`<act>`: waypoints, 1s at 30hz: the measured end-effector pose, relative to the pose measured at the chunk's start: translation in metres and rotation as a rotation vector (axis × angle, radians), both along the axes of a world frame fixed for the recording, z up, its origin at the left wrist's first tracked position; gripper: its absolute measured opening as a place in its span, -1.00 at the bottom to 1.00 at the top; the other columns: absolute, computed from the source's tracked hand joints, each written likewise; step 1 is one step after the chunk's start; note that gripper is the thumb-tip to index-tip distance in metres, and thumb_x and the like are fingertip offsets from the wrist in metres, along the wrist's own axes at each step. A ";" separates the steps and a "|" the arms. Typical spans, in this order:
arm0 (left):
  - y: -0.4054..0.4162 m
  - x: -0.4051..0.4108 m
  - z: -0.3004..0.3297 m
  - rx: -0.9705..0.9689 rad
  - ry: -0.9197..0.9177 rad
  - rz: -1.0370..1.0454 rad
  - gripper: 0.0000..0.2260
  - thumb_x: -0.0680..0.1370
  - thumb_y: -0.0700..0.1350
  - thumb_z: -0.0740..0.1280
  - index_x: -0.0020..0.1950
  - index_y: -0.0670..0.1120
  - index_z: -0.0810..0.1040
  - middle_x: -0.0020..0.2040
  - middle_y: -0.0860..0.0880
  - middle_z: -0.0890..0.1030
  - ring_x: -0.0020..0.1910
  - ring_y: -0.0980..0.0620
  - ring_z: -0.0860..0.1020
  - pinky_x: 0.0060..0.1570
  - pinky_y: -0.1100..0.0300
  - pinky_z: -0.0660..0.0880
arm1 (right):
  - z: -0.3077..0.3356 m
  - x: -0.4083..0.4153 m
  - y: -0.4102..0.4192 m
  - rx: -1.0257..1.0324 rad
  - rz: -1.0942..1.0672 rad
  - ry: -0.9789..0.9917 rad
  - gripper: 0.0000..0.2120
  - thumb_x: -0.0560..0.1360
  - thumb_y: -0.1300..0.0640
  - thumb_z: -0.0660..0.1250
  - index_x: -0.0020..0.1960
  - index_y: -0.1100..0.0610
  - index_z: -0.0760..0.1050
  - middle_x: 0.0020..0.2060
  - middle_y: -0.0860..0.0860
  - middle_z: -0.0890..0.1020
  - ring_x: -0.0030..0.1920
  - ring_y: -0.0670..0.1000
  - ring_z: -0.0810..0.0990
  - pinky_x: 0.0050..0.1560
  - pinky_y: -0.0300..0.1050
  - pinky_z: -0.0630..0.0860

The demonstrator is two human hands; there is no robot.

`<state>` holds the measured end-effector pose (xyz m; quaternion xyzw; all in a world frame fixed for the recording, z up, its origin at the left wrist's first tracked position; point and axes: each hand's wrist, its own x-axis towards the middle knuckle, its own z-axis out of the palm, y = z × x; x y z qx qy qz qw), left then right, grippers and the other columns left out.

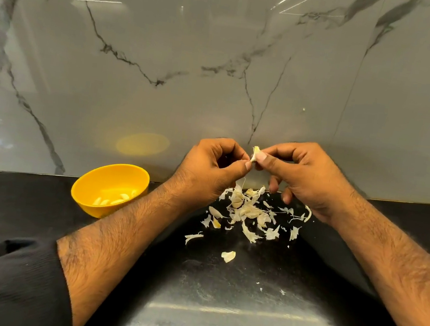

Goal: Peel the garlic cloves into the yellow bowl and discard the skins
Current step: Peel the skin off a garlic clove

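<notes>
Both hands are raised above the black counter, meeting around one garlic clove [255, 154]. My right hand [300, 175] pinches the clove between thumb and forefinger. My left hand [210, 167] pinches at its lower end, where a thin strip of skin hangs down. Directly below them lies a heap of papery garlic skins [250, 215], with a few unpeeled pieces mixed in. The yellow bowl [85, 194] stands to the left on the counter, by my left forearm, and holds several peeled cloves [114, 200].
A grey marble-patterned wall [167, 59] rises straight behind the counter [9, 203]. Loose skin scraps [228, 256] lie nearer to me. A black sleeve [6, 280] covers my left upper arm at the lower left.
</notes>
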<state>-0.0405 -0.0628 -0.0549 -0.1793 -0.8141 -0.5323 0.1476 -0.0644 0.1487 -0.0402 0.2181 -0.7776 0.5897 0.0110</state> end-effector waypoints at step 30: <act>-0.010 -0.001 0.009 0.206 -0.209 -0.111 -0.86 0.64 -0.18 0.44 0.10 -0.23 0.72 -0.13 -0.11 0.70 -0.31 0.05 0.55 -0.41 0.25 0.46 | 0.000 0.005 -0.004 0.104 -0.049 0.238 -0.86 0.51 0.23 0.52 0.06 0.08 0.73 -0.22 -0.09 0.75 -0.29 -0.04 0.72 -0.37 -0.40 0.50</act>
